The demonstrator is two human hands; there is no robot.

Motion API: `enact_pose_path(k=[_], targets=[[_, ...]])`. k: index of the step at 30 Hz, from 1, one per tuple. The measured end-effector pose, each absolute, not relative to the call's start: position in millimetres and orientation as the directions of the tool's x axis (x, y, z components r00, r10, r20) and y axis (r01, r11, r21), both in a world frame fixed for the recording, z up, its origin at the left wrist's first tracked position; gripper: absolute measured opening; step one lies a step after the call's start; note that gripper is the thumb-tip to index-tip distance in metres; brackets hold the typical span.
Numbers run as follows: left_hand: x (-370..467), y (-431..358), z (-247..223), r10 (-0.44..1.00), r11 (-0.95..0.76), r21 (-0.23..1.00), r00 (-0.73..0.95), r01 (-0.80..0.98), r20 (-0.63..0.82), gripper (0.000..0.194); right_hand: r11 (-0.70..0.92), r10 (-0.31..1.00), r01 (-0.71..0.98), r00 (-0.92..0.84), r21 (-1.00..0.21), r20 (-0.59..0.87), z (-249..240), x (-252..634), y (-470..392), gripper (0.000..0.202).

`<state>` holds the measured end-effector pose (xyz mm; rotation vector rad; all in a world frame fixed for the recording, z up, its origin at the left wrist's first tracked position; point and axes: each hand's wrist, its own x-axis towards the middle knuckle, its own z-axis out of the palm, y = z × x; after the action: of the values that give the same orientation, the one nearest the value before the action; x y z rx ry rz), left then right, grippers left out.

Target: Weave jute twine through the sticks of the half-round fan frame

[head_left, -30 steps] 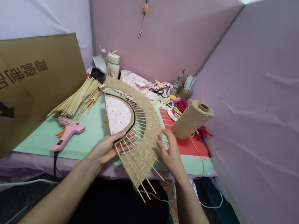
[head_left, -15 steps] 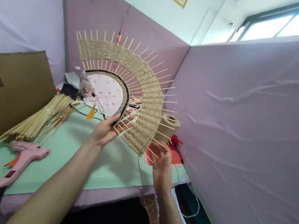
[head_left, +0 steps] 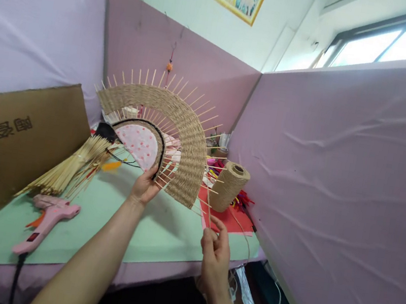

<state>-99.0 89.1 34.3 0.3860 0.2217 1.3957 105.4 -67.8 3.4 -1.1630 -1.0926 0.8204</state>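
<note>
A half-round woven fan (head_left: 193,140) of twine on thin sticks is held up above the table, tilted. Its inner half-disc is white cloth with pink dots, edged in black. My left hand (head_left: 146,187) grips the fan at the lower end of that half-disc, some fingers hidden behind the sticks. Just below the fan's right end, my right hand (head_left: 216,249) is closed, pinching a strand of twine (head_left: 210,209) that runs up to the outer sticks. A spool of twine (head_left: 231,187) stands upright behind the right hand.
On the green tabletop (head_left: 159,232) lie a pink glue gun (head_left: 49,222) and a bundle of thin sticks (head_left: 70,164). A cardboard sheet (head_left: 19,143) leans at left. Red paper (head_left: 216,216) lies under the spool. Purple-covered panels (head_left: 331,167) close in the sides.
My right hand has moved down from the outer sticks and now pinches the twine strand. The fan sits lower in view, and its tilt has changed slightly. The camera view has shifted.
</note>
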Motion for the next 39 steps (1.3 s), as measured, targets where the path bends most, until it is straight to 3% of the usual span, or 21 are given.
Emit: enact_pose_path(k=[6,17,22,29,31,35,39], targets=[[-97.9,92.3,27.8,0.981,0.102,0.383,0.157,-0.918,0.115,0.043,0.355,0.869,0.307,0.239,-0.883,0.433,-1.1,110.2,-66.4,0.035],[-104.2,93.0,25.7,0.973,0.159,0.369,0.208,-0.916,0.096,0.043,0.337,0.864,0.443,0.205,-0.831,0.46,22.6,136.8,-69.0,0.028],[-102.6,89.1,30.0,0.977,0.168,0.372,0.204,-0.913,0.06,0.041,0.311,0.903,0.423,0.147,-0.851,0.404,36.9,157.9,-56.9,0.021],[-102.5,88.4,28.4,0.978,0.169,0.434,0.207,-0.885,0.041,0.038,0.344,0.867,0.262,0.28,-0.902,0.412,60.6,149.3,-10.7,0.039],[-102.8,89.1,26.2,0.974,0.171,0.451,0.22,-0.876,0.059,0.037,0.359,0.817,0.395,0.305,-0.845,0.49,67.8,140.5,-1.3,0.038],[-102.3,89.7,24.1,0.968,0.17,0.475,0.237,-0.864,0.085,0.037,0.352,0.685,0.72,0.237,-0.598,0.689,72.4,126.7,8.5,0.026],[-101.7,90.0,24.6,0.97,0.143,0.497,0.221,-0.856,0.102,0.035,0.373,0.625,0.763,0.213,-0.528,0.751,66.1,123.1,12.9,0.012]])
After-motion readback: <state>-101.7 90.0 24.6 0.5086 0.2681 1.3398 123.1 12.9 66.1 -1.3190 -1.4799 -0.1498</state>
